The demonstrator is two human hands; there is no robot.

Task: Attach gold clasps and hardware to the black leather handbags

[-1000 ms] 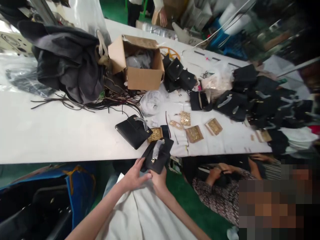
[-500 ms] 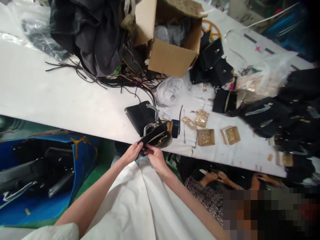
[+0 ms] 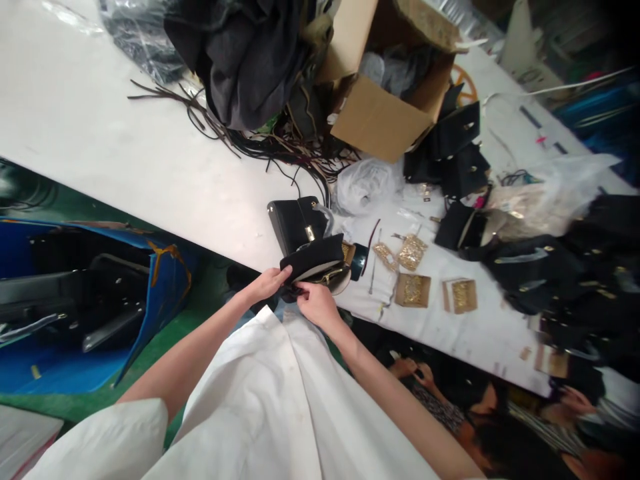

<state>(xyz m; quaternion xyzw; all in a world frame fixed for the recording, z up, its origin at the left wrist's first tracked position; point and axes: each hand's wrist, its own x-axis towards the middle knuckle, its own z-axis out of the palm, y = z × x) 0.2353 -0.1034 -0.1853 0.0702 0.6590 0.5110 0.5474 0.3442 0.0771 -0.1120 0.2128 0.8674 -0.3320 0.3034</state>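
At the table's near edge I hold a black handbag (image 3: 315, 259), its mouth parted to show a pale lining and a gold zip. My left hand (image 3: 271, 283) is closed on the bag's left end, thumb on top. Closed on its lower edge is my right hand (image 3: 317, 303), fingers partly hidden beneath the bag. Just behind it a second black handbag (image 3: 290, 223) rests on the table, with a wrapped handle and a gold clasp.
Small boxes of gold hardware (image 3: 413, 290) stand to the right, with black bags (image 3: 520, 270) piled beyond. A cardboard box (image 3: 383, 117) and dark cords (image 3: 220, 130) lie at the back. A blue bin (image 3: 150, 320) of bags is at left. Co-workers' hands (image 3: 415, 370) show at lower right.
The view has turned, so the table slants more steeply. The held bag is tilted so its black outer side shows more. Both hands keep their hold.
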